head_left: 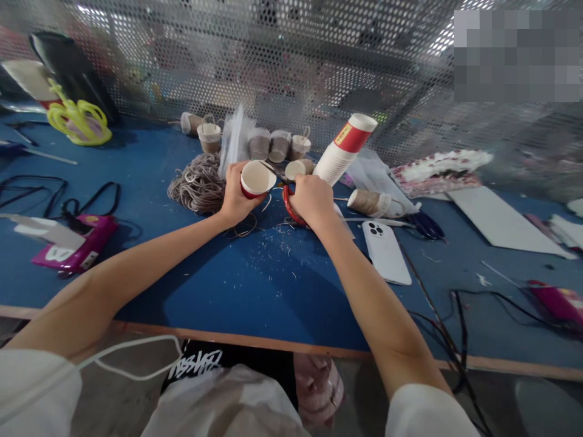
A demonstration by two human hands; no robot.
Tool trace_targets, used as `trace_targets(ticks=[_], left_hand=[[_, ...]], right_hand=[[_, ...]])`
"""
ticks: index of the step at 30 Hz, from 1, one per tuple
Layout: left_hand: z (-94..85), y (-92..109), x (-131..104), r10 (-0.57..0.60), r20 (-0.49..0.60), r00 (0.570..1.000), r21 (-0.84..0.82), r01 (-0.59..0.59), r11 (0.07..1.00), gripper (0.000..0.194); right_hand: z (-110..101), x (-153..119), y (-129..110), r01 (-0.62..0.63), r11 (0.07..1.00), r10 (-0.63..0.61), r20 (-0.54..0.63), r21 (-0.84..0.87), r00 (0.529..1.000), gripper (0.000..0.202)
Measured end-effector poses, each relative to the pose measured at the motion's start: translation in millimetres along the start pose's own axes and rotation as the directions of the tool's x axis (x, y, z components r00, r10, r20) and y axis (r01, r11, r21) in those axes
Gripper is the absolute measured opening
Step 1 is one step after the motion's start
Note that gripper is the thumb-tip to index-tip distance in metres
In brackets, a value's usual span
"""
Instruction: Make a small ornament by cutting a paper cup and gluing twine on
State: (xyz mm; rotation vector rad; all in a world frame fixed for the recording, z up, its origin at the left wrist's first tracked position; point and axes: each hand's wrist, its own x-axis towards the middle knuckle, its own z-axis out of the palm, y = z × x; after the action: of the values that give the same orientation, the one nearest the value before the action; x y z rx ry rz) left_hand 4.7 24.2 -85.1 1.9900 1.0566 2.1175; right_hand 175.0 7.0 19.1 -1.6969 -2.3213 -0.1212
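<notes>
Paper cup (257,178) is resting in curled left fingers (234,175), seemingly steadied for the scissors (287,199) right fingers (302,187) are gripping.

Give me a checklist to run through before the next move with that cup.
1. Left grip holding the paper cup: ok.
2. Right grip holding the red-handled scissors: ok.
3. Blades biting into the rim: cannot tell; they overlap it in this view.
4. White phone apart from the blades: ok, it lies to the right.
5. Blue table free of scraps: not ok, pale bits are scattered there.
</notes>
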Motion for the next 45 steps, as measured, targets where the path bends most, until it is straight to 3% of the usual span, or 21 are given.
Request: trace_targets(ticks=[11, 16, 20, 27, 45], left_hand=[[-0.9, -0.6, -0.4, -0.046, 0.009, 0.999, 0.001, 0.046, 0.999, 0.066], [0.0, -1.3, -1.0, -0.062, 0.002, 0.998, -0.019, 0.062, 0.998, 0.065], [1.2, -1.4, -1.6, -0.082, 0.037, 0.996, -0.049, 0.084, 0.995, 0.068], [0.2, -2.1, -1.9, -0.073, 0.028, 0.997, -0.029, 0.074, 0.997, 0.067], [0.6, -2.5, -1.5, -0.025, 0.029, 0.999, -0.024, 0.026, 0.999, 0.067]], right_hand=[[7.8, 0.4, 0.2, 0.036, 0.999, -0.036, -0.031, 0.008, 0.999, 0.028], [1.0, 2.7, 3.4, -0.005, 0.998, 0.006, -0.012, 0.062, 1.000, 0.028], [-3.0, 2.5, 6.5, -0.007, 0.993, 0.014, -0.062, 0.115, 0.998, 0.037], [0.2, 4.4, 8.3, 0.038, 0.999, -0.038, 0.039, -0.004, 0.999, 0.038], [1.9, -1.1, -1.3, 0.058, 0.993, -0.053, 0.050, -0.099, 0.997, 0.036]])
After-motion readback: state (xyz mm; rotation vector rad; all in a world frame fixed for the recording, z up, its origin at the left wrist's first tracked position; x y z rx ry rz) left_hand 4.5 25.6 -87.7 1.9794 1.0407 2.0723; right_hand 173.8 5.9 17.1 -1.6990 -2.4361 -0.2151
